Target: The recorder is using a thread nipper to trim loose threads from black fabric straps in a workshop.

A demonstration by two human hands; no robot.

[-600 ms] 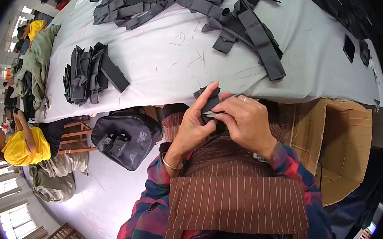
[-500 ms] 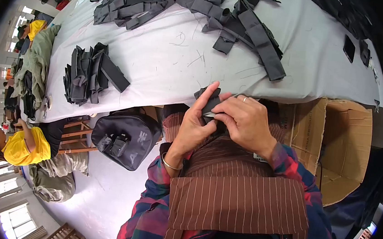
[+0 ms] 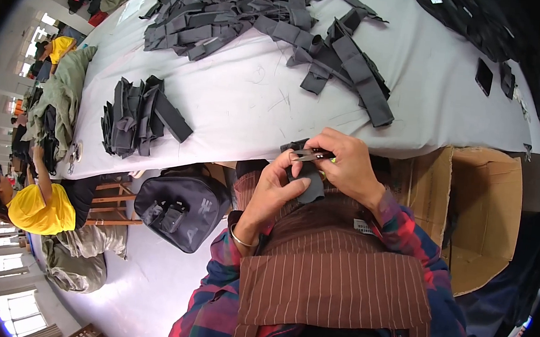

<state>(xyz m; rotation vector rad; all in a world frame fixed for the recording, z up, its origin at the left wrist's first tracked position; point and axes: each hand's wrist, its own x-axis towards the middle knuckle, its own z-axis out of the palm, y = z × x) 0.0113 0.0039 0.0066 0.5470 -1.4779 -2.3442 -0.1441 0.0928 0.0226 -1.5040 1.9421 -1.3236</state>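
In front of my lap, just off the table's near edge, my left hand [image 3: 270, 186] pinches a small dark grey fabric piece [image 3: 312, 186] between thumb and fingers. My right hand [image 3: 352, 168] is closed around thread snips [image 3: 313, 154] with metal blades and a dark handle. Their blades point left, over the top of the fabric and close to my left fingertips. Whether the blades touch the cloth, I cannot tell. Beyond my hands, folded dark grey fabric strips [image 3: 362, 80] lie on the white-covered table [image 3: 231, 98].
A big heap of grey strips [image 3: 226, 14] covers the far side, and a smaller bundle [image 3: 134, 117] sits at left. An open cardboard box [image 3: 479, 232] stands at right, a black bag [image 3: 179, 215] at left. A phone [image 3: 483, 77] lies far right. A person in yellow [image 3: 45, 208] sits left.
Snips now show in my right hand, whose fingers were pinching at the fabric before. The fabric piece hangs lower and shows more. The seated person's arm has risen.
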